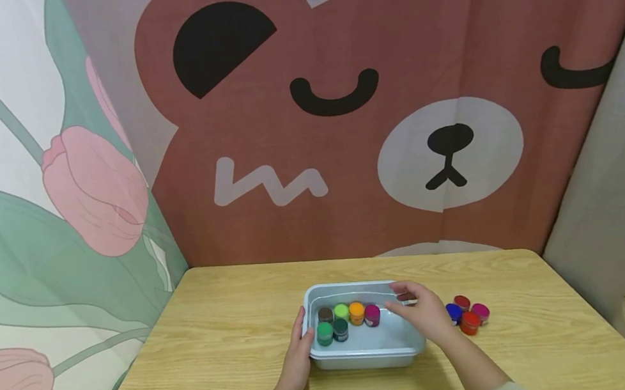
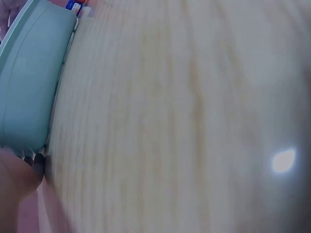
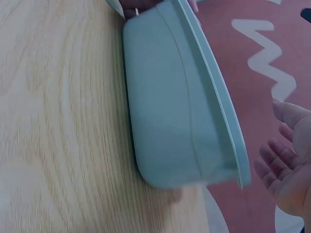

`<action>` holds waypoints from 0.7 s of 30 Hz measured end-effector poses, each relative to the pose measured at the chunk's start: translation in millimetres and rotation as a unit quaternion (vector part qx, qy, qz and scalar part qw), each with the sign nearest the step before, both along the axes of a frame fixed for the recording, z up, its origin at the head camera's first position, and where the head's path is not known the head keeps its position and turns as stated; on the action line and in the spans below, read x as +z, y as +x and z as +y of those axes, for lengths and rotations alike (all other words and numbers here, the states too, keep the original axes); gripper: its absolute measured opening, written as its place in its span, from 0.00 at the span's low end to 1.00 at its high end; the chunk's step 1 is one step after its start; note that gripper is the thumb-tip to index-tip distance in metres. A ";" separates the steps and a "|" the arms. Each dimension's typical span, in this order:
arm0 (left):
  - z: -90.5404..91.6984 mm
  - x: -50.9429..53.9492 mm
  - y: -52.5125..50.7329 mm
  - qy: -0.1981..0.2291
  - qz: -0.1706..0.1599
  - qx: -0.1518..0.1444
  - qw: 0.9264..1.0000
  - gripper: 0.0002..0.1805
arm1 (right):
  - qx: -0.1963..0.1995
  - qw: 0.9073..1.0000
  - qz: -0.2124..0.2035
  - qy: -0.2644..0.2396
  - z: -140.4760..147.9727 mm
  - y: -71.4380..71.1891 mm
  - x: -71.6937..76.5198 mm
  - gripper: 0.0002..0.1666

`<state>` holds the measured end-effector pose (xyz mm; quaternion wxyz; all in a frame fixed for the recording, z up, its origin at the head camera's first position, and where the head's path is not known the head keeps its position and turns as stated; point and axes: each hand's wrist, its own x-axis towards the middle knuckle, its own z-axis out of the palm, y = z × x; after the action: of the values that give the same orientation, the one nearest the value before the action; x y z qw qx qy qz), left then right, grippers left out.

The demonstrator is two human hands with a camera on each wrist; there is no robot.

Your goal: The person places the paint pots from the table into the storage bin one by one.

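A pale blue plastic basin (image 1: 366,361) stands on the table. Inside, toward its left and back, sit several small paint pots: brown (image 1: 325,314), light green (image 1: 341,311), orange (image 1: 357,313), magenta (image 1: 372,315), green (image 1: 325,334) and dark green (image 1: 341,329). My left hand (image 1: 296,357) grips the basin's left end, thumb at the rim and fingers along the outer wall. Over the basin's right rim is my right hand (image 1: 427,314); its fingers are spread and loosely bent, with nothing held, as the right wrist view also shows.
Right of the basin, a cluster of pots stands on the wooden table (image 1: 221,360): blue (image 1: 454,313), dark red (image 1: 462,303), red-orange (image 1: 470,323) and magenta (image 1: 481,312). A bear-print curtain (image 1: 270,225) hangs behind the table's back edge, with a tulip-print one (image 1: 97,187) at left.
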<state>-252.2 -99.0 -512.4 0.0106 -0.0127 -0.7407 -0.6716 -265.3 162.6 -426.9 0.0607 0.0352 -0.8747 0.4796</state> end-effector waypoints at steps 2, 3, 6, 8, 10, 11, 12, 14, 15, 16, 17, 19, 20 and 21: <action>0.1 -0.1 -0.6 0.000 0.001 0.000 1.000 0.31 | -0.008 1.000 0.005 -0.003 8.8 1.7 0.5 0.26; 0.3 0.1 -0.9 0.000 0.000 0.000 1.000 0.31 | -0.011 1.000 0.006 -0.005 13.3 2.6 0.7 0.27; 0.6 0.6 -1.0 -0.001 -0.004 0.000 1.000 0.31 | -0.024 1.000 0.009 -0.002 27.9 4.9 -0.1 0.29; 0.6 1.2 -0.4 0.002 -0.012 -0.001 1.000 0.31 | -0.034 0.999 0.008 0.001 37.8 6.6 -1.6 0.30; 0.5 2.0 0.2 0.003 -0.017 -0.005 1.000 0.31 | -0.044 0.999 0.002 0.001 47.8 8.5 -3.5 0.32; 0.5 2.3 0.3 0.004 -0.018 -0.007 1.000 0.31 | -0.049 0.999 -0.003 0.000 52.6 9.7 -4.3 0.33; 0.5 2.6 0.3 0.007 -0.019 -0.009 1.000 0.31 | -0.053 0.999 -0.010 -0.002 57.3 10.9 -5.2 0.34; 0.5 2.8 0.4 0.010 -0.021 -0.011 1.000 0.32 | -0.063 0.998 -0.019 0.002 66.2 12.7 -7.9 0.36; 0.4 2.8 0.4 0.012 -0.021 -0.012 1.000 0.32 | -0.067 0.997 -0.022 0.005 70.6 13.6 -9.6 0.37; 0.4 2.8 0.3 0.013 -0.021 -0.012 1.000 0.32 | -0.071 0.997 -0.027 0.005 74.6 14.3 -11.5 0.38; 0.4 2.8 0.3 0.013 -0.021 -0.013 1.000 0.32 | -0.076 0.997 -0.029 0.012 78.5 14.9 -13.8 0.38; 0.2 2.6 0.3 0.014 -0.020 -0.013 1.000 0.32 | -0.085 0.996 -0.027 0.021 85.8 15.4 -19.2 0.38; 0.1 2.4 0.2 0.013 -0.020 -0.012 1.000 0.32 | -0.089 0.995 -0.027 0.022 89.0 15.6 -22.2 0.38; 0.0 2.6 0.1 0.013 -0.020 -0.012 1.000 0.32 | -0.092 0.995 -0.029 0.021 92.0 15.6 -25.1 0.38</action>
<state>-252.1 -99.0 -509.8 -0.0118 -0.0082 -0.7316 -0.6816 -249.7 254.6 -452.1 0.0785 -0.0579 -0.8856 0.4540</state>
